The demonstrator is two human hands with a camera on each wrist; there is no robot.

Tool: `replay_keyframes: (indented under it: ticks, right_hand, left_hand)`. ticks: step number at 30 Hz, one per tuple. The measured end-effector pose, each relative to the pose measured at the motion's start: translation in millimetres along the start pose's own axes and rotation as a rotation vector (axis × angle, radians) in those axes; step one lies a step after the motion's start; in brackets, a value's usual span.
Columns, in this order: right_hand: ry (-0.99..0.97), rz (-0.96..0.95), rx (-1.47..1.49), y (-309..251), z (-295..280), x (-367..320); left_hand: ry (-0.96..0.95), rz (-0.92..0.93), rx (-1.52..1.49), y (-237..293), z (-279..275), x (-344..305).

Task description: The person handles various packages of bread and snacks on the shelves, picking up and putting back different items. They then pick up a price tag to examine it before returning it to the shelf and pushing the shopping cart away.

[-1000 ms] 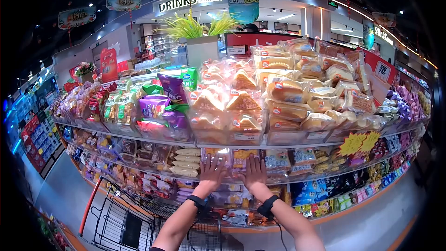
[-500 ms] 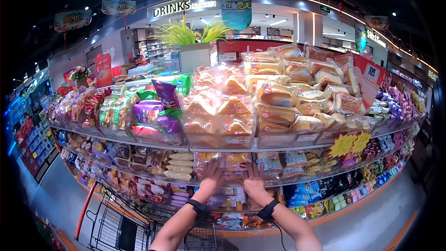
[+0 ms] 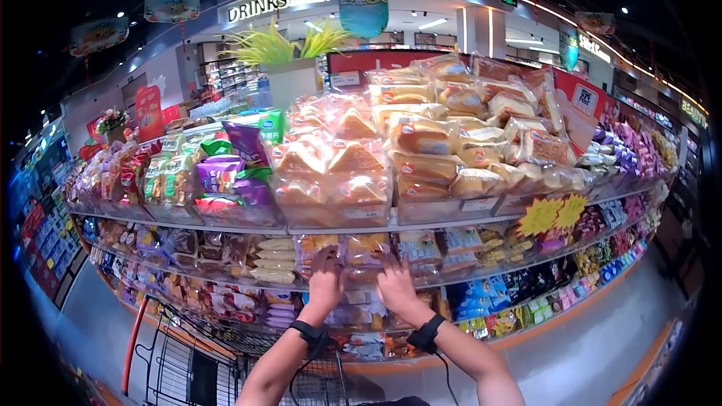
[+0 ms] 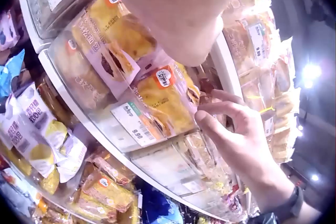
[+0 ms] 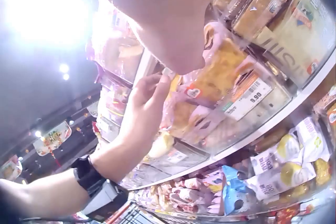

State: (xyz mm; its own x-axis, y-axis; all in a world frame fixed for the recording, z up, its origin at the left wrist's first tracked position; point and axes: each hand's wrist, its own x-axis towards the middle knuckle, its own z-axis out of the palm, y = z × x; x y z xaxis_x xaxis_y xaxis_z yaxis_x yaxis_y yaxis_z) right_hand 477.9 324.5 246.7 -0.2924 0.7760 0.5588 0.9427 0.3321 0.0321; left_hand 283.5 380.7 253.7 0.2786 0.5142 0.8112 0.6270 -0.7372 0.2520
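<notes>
On the second shelf, yellow-and-purple bread packs (image 3: 367, 246) (image 4: 165, 95) (image 5: 223, 71) stand in clear bins behind 9.90 price tags (image 4: 137, 125) (image 5: 249, 98). My left hand (image 3: 326, 286) (image 5: 144, 113) reaches over the left bin, fingers slightly bent at the packs. Close beside it, my right hand (image 3: 397, 287) (image 4: 239, 134) is at the neighbouring packs, with two fingers extended and the thumb near a pack's edge. Neither hand has lifted a pack. Whether the fingertips touch the wrappers is hard to tell. Each wrist wears a black band.
Above are triangular sandwich packs (image 3: 353, 158) and stacked bread (image 3: 425, 135). White rolls (image 3: 274, 259) lie left of the hands, blue-labelled packs (image 3: 417, 248) to the right. A black wire cart (image 3: 195, 361) with a red handle stands low left. A yellow starburst sign (image 3: 553, 216) hangs right.
The head view has shifted, so the shelves appear further left. My fingers, spread and straighter a second ago, are now more bent, and both hands stay over the same bins.
</notes>
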Motion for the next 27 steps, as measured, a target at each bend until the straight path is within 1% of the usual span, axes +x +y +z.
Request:
replay_keyframes:
  ticks: [1, 2, 4, 5, 6, 8, 10, 12, 13, 14, 16, 19, 22, 23, 24, 25, 26, 27]
  right_hand:
    - [0.067, 0.012, 0.076, -5.4, -1.4, -7.1]
    - [0.133, 0.032, 0.149, -11.3, -4.7, -16.7]
    - [0.188, 0.119, 0.216, -22.9, -25.2, -44.6]
    - [0.181, 0.19, 0.25, -25.8, -32.1, -60.0]
    - [0.177, 0.265, 0.275, -26.4, -37.1, -75.3]
    - [0.168, 0.415, 0.306, -22.4, -43.7, -105.2]
    - [0.164, 0.54, 0.302, -16.6, -50.9, -136.8]
    - [0.17, 0.681, 0.368, -14.6, -67.1, -169.2]
    - [0.184, 0.708, 0.354, -11.3, -63.4, -192.7]
    - [0.191, 0.755, 0.367, -12.0, -67.8, -213.0]
    - [0.19, 0.819, 0.398, -10.7, -80.4, -248.9]
    - [0.017, 0.897, 0.329, 1.2, -96.1, -291.4]
    - [0.073, 0.85, 0.304, 22.5, -104.8, -311.3]
    - [0.077, 0.874, 0.352, 29.9, -105.5, -315.5]
    - [0.085, 0.891, 0.401, 40.1, -105.4, -317.0]
    - [0.091, 0.903, 0.454, 51.0, -104.1, -317.9]
    - [0.092, 0.859, 0.453, 61.5, -100.3, -323.4]
    - [0.093, 0.807, 0.451, 74.4, -94.7, -331.2]
  left_hand:
    - [0.01, -0.037, -0.027, 5.4, -1.6, -4.0]
    - [0.024, 0.009, 0.029, 10.5, -4.0, -8.5]
    - [-0.097, -0.058, 0.017, 20.4, -2.8, -30.8]
    - [-0.04, 0.024, 0.021, 33.7, -3.9, -35.4]
    - [-0.079, 0.047, -0.057, 46.2, -7.1, -39.3]
    - [-0.164, 0.069, -0.058, 60.6, 3.3, -60.9]
    - [-0.252, 0.034, -0.139, 74.1, 19.3, -86.8]
    - [-0.298, 0.029, -0.22, 87.2, 39.2, -113.9]
    - [-0.319, 0.058, -0.256, 93.8, 48.1, -125.5]
    - [-0.35, 0.035, -0.259, 98.1, 58.5, -143.5]
    - [-0.4, -0.048, -0.378, 115.0, 67.4, -166.9]
    - [-0.459, -0.195, -0.416, 122.8, 82.8, -218.3]
    - [-0.461, -0.296, -0.147, 127.9, 67.0, -244.4]
    - [-0.413, -0.413, -0.021, 122.9, 65.6, -260.0]
    - [-0.394, -0.526, 0.108, 125.4, 51.5, -259.8]
    - [-0.344, -0.716, 0.229, 119.6, 51.3, -273.9]
    - [-0.281, -0.908, 0.348, 111.2, 51.9, -291.3]
    - [-0.31, -1.15, 0.407, 105.3, 52.8, -305.0]
